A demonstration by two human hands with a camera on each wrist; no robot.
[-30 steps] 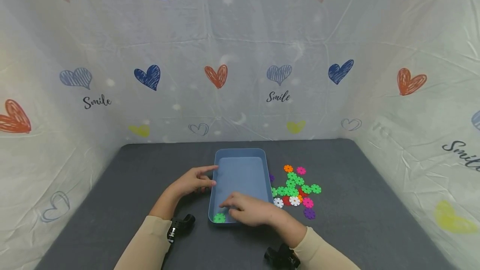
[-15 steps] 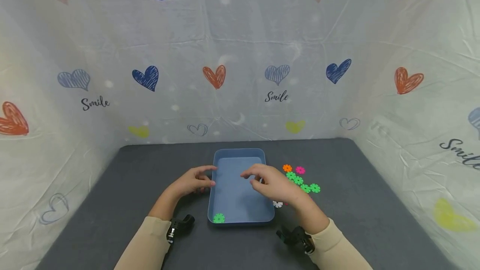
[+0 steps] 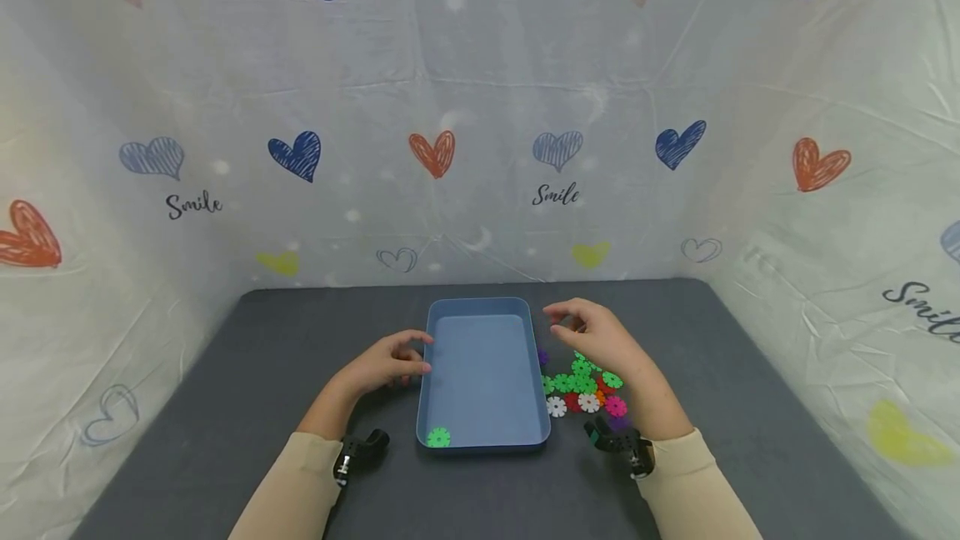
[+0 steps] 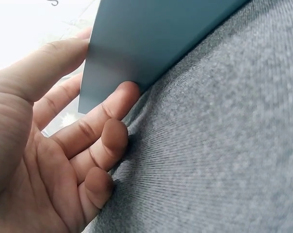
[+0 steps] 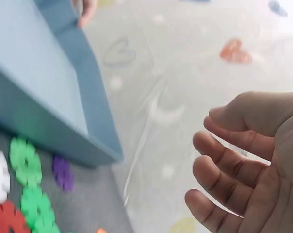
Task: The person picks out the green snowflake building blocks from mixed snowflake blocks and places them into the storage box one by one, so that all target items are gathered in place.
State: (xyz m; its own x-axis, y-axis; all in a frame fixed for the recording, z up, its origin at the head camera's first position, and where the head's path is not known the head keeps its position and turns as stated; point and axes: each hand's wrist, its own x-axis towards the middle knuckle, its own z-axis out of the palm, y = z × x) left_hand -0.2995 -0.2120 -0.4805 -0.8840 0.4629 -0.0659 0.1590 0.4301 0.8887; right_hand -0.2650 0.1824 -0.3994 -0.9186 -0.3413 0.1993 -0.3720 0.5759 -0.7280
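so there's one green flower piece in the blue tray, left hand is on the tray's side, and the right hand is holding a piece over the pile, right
Not quite: the right hand holds nothing. The right wrist view shows its fingers loosely spread and bare as it hovers over the pile of pieces. The rest stands: one green piece lies in the blue tray, and the left hand touches the tray's side, as the head view shows.

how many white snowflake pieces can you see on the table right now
2. One white piece lies just right of the blue tray, near its front corner. The other white piece lies a little further right in the pile. The right hand may hide more.
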